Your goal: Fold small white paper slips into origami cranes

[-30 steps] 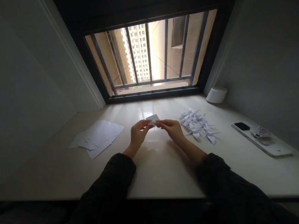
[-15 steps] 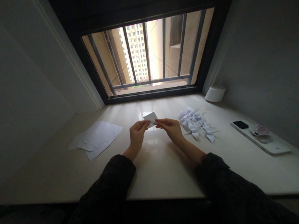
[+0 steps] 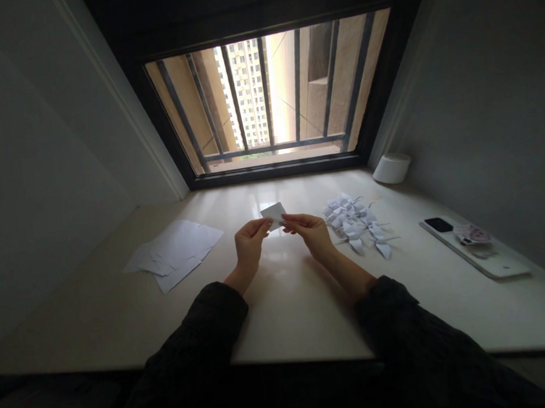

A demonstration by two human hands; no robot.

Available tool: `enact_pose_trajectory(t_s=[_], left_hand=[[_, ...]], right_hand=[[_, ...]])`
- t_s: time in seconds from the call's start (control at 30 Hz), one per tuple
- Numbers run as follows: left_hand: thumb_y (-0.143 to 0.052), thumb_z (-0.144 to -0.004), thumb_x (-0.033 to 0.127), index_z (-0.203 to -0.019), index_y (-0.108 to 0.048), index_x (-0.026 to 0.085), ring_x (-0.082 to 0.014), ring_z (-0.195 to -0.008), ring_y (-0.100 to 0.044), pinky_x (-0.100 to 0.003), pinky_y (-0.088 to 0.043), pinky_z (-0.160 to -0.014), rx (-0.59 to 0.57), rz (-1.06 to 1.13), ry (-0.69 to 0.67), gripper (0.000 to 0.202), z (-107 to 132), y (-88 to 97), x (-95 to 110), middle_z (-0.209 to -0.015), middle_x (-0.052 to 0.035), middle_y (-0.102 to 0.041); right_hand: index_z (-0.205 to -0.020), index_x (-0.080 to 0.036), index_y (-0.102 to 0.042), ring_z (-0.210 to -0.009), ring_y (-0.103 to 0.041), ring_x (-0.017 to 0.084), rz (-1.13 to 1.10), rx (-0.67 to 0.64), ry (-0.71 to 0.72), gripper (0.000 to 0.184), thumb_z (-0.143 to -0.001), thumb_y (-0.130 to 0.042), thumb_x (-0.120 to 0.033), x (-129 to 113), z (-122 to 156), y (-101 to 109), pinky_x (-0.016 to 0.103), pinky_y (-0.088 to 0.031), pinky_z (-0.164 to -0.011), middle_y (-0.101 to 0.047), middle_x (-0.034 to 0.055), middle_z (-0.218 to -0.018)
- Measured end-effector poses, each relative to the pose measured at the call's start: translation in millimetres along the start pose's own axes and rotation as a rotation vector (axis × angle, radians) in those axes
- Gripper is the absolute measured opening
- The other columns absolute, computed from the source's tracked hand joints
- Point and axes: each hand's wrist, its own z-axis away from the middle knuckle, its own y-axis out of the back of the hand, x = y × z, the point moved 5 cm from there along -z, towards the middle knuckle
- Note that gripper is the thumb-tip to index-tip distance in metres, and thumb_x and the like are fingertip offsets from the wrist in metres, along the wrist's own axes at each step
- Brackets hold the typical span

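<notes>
A small folded piece of white paper (image 3: 273, 213) is held up between my two hands, above the middle of the pale sill. My left hand (image 3: 250, 246) pinches its left side between thumb and fingers. On the other side, my right hand (image 3: 313, 235) pinches the right edge. The fingertips hide the lower part of the paper. Just right of my right hand lies a heap of folded white paper figures (image 3: 349, 217), with thin pointed ends. Left of my left hand, several flat white paper sheets (image 3: 188, 245) overlap in a loose pile.
A white phone (image 3: 504, 264) with a pinkish grip on its back lies at the right. Behind it, a white cylindrical object (image 3: 392, 168) stands by the wall. The barred window (image 3: 274, 175) closes off the far side of the sill (image 3: 292, 328).
The view has shifted very slightly. Both hands keep their pinch on the paper, which looks almost the same.
</notes>
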Motion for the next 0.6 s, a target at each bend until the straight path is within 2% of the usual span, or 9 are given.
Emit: enact_pose_trajectory(t_s=[0.37, 0.6], left_hand=[[-0.074, -0.064, 0.035, -0.080, -0.072, 0.017, -0.0137, -0.070, -0.061, -0.026, -0.048, -0.063, 0.036, -0.025, -0.034, 0.024, 2.3, -0.5, 3.3, -0.079, -0.0046, -0.071], [-0.075, -0.063, 0.034, -0.078, -0.071, 0.016, -0.0140, -0.070, -0.063, -0.027, -0.048, -0.065, 0.050, -0.025, -0.012, 0.023, 2.5, -1.8, 2.9, -0.080, -0.0049, -0.072]], right_hand=[[-0.082, -0.023, -0.074, -0.062, -0.066, 0.018, 0.066, -0.008, 0.032, 0.027, -0.059, -0.076, -0.037, -3.0, 1.3, -1.0, 0.031, -0.047, -0.061, -0.072, 0.0034, -0.069], [-0.087, -0.023, -0.074, -0.060, -0.063, 0.016, 0.022, -0.014, -0.001, 0.030, -0.060, -0.077, -0.035, 4.0, -0.4, -0.2, 0.029, -0.043, -0.059, -0.071, 0.0023, -0.065]])
